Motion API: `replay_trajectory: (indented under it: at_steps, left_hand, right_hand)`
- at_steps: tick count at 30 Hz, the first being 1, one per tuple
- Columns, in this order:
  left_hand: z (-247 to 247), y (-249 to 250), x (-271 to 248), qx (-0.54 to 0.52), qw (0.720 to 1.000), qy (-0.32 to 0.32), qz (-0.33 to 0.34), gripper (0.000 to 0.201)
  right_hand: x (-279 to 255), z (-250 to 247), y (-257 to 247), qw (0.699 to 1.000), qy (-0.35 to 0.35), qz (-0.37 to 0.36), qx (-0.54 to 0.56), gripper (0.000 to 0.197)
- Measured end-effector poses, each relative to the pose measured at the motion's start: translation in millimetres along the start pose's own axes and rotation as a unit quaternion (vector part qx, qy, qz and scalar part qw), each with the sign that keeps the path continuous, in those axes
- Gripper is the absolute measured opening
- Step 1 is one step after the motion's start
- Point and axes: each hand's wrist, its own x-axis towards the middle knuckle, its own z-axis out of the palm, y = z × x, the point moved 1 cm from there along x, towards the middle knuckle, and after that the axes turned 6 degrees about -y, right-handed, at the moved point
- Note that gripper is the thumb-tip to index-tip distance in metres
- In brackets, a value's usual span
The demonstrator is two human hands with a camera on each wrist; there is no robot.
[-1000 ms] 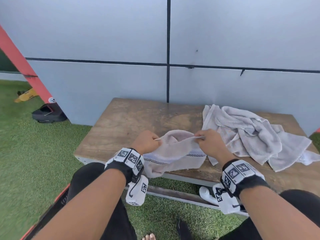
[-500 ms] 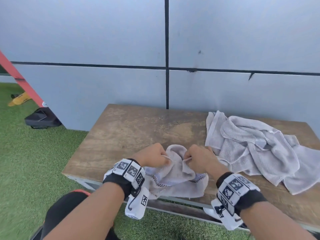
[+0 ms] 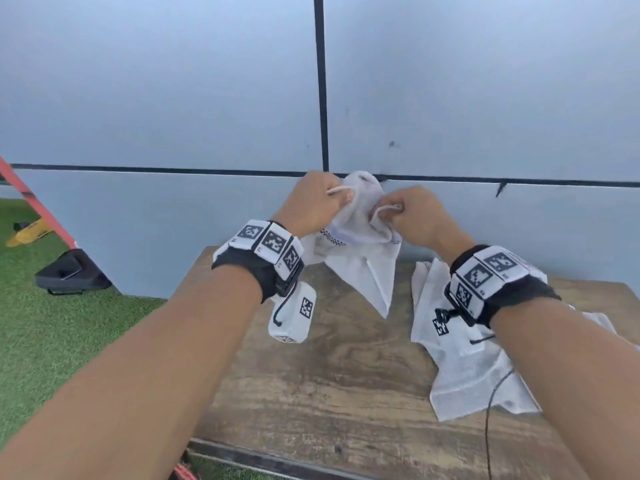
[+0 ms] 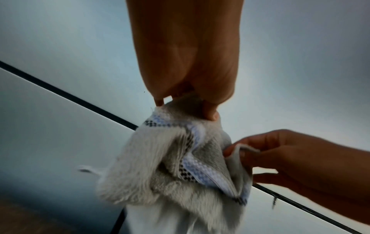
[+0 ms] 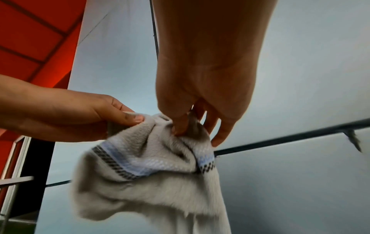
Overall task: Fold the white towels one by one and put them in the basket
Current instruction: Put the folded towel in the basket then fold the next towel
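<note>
Both hands, left hand (image 3: 313, 202) and right hand (image 3: 417, 220), pinch the bunched white towel (image 3: 360, 251) mid-frame (still unfolded); next, spread its corners flat on the tabletop (image 3: 329, 375).

An outdoor yard: fake grass (image 3: 52, 341) underfoot, grey panelled wall (image 3: 156, 98) at twelve o'clock, worn wooden table (image 3: 339, 382) before it.

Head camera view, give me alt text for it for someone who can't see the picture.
Two hands, the left hand and the right hand, hold a bunched white towel up by its top edge above a wooden table, in front of a grey panelled wall. More white towels lie rumpled on the table's right side, with green turf to the left.
</note>
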Motion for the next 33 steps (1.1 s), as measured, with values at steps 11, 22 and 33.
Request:
replay_trajectory:
  at_steps: [11, 22, 33]
  left_hand:
    - [-27.3, -47.0, 19.7, 0.094, 0.974, 0.142, -0.149, 0.031]
    - [-30.5, -56.2, 15.0, -0.103, 0.973, 0.182, -0.098, 0.022]
    - [-4.5, -83.1, -83.4, 0.076, 0.978, -0.046, -0.187, 0.015]
  right_hand:
    - [29.5, -40.9, 52.3, 0.985, 0.159, 0.059, -0.022, 0.019]
    - [20.4, -54.5, 45.6, 0.981, 0.190, 0.024, -0.032, 0.018]
    - [-47.9, 17.8, 58.4, 0.990, -0.022, 0.104, -0.092, 0.018]
